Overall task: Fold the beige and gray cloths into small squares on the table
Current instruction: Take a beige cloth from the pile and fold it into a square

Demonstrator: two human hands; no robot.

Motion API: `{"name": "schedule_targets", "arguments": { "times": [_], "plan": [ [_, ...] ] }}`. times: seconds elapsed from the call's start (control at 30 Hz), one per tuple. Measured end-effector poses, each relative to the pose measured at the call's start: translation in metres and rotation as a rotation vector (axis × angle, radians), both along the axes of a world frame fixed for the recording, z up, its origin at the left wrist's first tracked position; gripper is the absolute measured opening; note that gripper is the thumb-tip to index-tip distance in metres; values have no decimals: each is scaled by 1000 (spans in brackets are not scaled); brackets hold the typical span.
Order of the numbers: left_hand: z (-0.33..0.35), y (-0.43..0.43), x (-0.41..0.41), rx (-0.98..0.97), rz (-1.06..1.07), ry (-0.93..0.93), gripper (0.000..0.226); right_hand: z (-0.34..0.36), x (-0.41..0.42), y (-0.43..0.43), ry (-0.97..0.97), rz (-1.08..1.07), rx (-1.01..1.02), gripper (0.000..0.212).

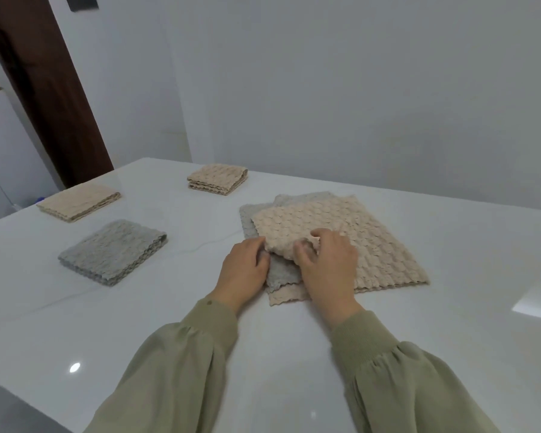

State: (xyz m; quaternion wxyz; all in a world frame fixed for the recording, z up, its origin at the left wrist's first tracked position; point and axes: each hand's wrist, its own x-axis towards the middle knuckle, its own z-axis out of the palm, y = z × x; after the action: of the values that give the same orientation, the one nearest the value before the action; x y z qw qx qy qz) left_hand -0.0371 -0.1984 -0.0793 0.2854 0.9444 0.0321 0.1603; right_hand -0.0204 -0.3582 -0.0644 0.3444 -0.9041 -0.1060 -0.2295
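Observation:
A pile of unfolded cloths lies at the middle of the white table (419,339). On top is a beige textured cloth (356,232); a gray cloth (281,271) lies under it, and another beige edge (286,296) shows at the bottom. My right hand (327,264) pinches the top beige cloth's near left corner and lifts it off the gray one. My left hand (242,271) touches the same corner from the left, fingers curled at its edge. Three folded squares lie to the left: a gray one (113,251), a beige one (78,201), and another beige one (217,179).
The table's far edge runs close to a white wall. A dark brown door frame (44,89) stands at the back left. Green sleeves cover both forearms. Glossy tabletop shows between the folded squares and the pile.

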Motion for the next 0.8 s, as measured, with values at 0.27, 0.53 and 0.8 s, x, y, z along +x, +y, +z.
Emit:
{"name": "schedule_targets", "arguments": {
  "times": [0.27, 0.53, 0.8],
  "plan": [
    [3, 5, -2, 233, -108, 162, 77, -1, 17, -2, 159, -60, -232, 30],
    [7, 13, 7, 213, -65, -43, 20, 3, 17, -2, 36, -119, 136, 35],
    [16, 72, 6, 309, 451, -57, 26, 8, 6, -11, -252, -109, 372, 23]
  ]
}}
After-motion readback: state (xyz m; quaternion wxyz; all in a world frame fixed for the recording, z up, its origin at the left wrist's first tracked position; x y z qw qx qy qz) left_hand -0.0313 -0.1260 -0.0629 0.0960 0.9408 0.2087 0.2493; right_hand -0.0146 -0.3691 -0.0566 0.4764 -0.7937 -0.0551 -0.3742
